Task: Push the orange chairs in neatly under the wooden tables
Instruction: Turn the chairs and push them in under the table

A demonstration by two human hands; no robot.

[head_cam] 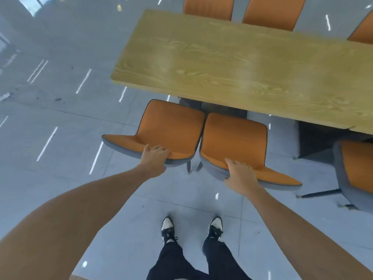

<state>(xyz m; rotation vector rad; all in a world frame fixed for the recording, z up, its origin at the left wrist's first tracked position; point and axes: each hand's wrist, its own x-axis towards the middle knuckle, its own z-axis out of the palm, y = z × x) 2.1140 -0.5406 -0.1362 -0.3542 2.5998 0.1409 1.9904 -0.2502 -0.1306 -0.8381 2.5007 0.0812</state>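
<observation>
Two orange chairs with grey shells stand side by side at the near edge of a long wooden table (232, 63). My left hand (154, 158) grips the top of the backrest of the left chair (171, 126), fingers curled over its rim. My right hand (239, 174) grips the backrest top of the right chair (236, 136) the same way. Both seats reach toward the table edge, their fronts just below it. The chair legs are mostly hidden.
A third orange chair (357, 168) stands at the right, angled out from the table. More orange chairs (272, 11) line the far side. Glossy grey tiled floor (60, 128) lies open to the left. My feet (191, 227) stand behind the two chairs.
</observation>
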